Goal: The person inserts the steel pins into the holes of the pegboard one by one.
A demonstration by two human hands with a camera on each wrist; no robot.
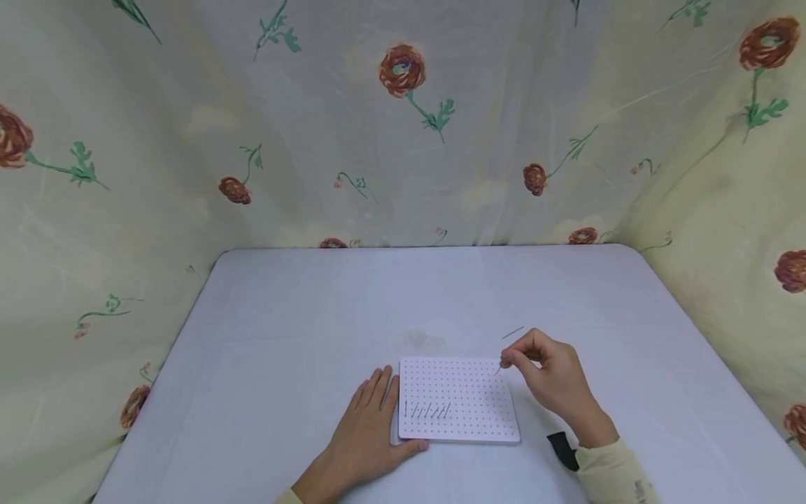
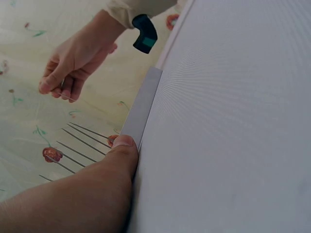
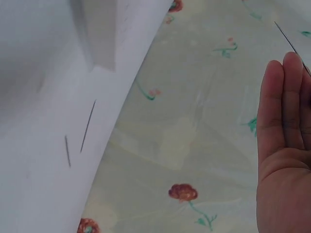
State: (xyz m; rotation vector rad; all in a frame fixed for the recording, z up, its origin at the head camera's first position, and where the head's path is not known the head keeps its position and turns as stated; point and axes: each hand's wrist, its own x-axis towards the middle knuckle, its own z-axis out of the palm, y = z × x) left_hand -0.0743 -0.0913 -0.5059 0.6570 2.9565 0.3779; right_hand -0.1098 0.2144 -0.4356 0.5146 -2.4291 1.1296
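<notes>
A white pegboard with rows of small holes lies on the table. Several thin metal pins stand in a row in its lower left part, mostly leaning a little. My left hand rests along the board's left side, fingers stretched out, with the thumb on the front edge; in the left wrist view that thumb presses the board's side. Over the board's far right corner my right hand pinches another thin metal pin between thumb and fingertips. In the right wrist view this pin sticks out past the fingers.
A loose pin lies on the white table just beyond the board's far right corner. Flowered cloth hangs behind and at both sides. A black piece sits at the right sleeve's cuff.
</notes>
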